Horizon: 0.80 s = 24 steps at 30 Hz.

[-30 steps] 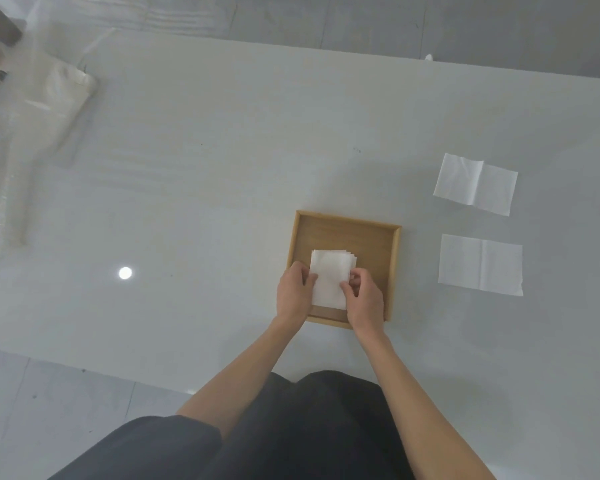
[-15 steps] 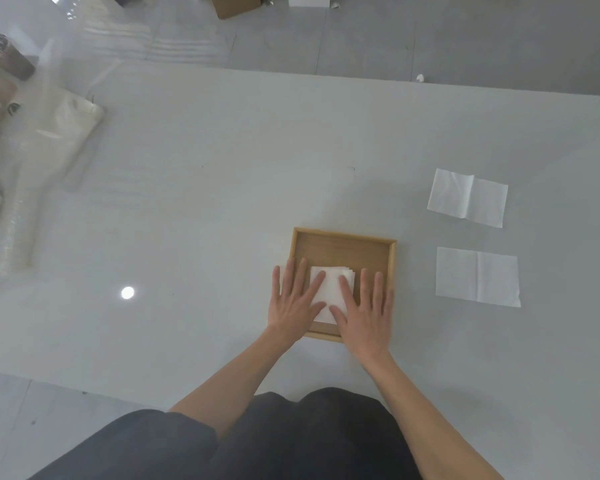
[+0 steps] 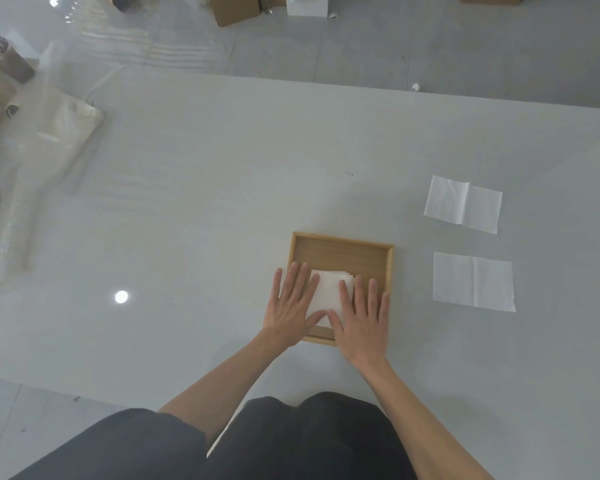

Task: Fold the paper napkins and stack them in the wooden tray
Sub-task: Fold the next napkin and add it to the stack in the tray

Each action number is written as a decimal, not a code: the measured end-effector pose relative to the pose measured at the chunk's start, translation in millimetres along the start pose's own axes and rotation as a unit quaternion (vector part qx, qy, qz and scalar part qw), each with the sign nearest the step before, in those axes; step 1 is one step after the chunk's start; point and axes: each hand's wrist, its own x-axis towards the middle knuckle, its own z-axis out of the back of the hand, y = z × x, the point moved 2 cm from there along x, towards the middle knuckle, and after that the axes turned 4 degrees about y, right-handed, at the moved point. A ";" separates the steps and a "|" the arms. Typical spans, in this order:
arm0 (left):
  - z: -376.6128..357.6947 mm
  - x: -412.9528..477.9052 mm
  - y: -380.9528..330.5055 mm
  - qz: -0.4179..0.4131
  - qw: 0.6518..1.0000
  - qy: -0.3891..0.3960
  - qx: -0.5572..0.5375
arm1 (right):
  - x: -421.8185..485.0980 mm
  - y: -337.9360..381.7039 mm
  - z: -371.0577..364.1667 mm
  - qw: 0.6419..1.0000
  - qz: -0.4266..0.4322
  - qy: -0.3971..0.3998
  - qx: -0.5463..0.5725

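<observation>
A square wooden tray (image 3: pixel 343 245) sits on the grey table in front of me. Inside it lies a small stack of folded white napkins (image 3: pixel 328 294). My left hand (image 3: pixel 291 306) rests flat with fingers spread on the stack's left side and the tray's left rim. My right hand (image 3: pixel 362 318) lies flat on the stack's right side, its fingers apart, covering the tray's near right corner. Two unfolded white napkins lie to the right of the tray: one nearer (image 3: pixel 473 281), one farther (image 3: pixel 463 203).
Clear plastic wrapping and a pale bag (image 3: pixel 49 140) lie at the table's far left. Cardboard boxes (image 3: pixel 236 8) stand on the floor beyond the table's far edge. My dark-clothed lap (image 3: pixel 274 441) is at the near table edge.
One second ago both hands pinched the top napkin with curled fingers. They have since flattened and spread over the stack. The camera view has tilted up a little.
</observation>
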 end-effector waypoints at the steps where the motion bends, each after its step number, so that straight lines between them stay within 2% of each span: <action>1: -1.5 -1.0 1.0 0.005 1.000 0.003 0.000 | 0.1 -1.7 -0.7 1.000 0.002 0.005 0.000; 4: 5.6 3.4 -2.5 0.000 0.999 -0.037 -0.032 | 1.2 -12.3 10.3 0.999 0.004 -0.017 0.049; 6: 20.6 15.2 -16.5 -0.039 0.993 -0.088 -0.072 | -0.7 -27.0 29.1 0.984 -0.010 -0.056 0.167; 7: 28.5 25.2 -27.9 -0.053 0.986 -0.121 -0.101 | -2.6 -40.6 41.7 0.965 -0.044 -0.084 0.245; 9: 49.1 49.9 -55.2 -0.053 0.967 -0.168 -0.183 | -3.6 -79.1 63.9 0.897 -0.150 -0.153 0.387; 12: 84.6 92.3 -120.0 -0.084 0.942 -0.138 -0.294 | -3.3 -165.8 80.3 0.770 -0.299 -0.207 0.524; 14: 90.3 112.8 -148.2 -0.094 0.938 -0.102 -0.318 | -4.1 -202.6 77.6 0.740 -0.353 -0.215 0.531; 16: 90.0 141.8 -181.9 -0.086 0.942 -0.073 -0.317 | -3.1 -243.4 82.4 0.742 -0.388 -0.209 0.505; 20: 84.3 188.7 -226.0 -0.053 0.958 -0.016 -0.283 | 1.6 -293.0 84.1 0.778 -0.433 -0.168 0.423; 24: 69.0 209.5 -240.4 -0.009 0.979 0.013 -0.202 | 11.1 -306.9 71.8 0.813 -0.426 -0.119 0.379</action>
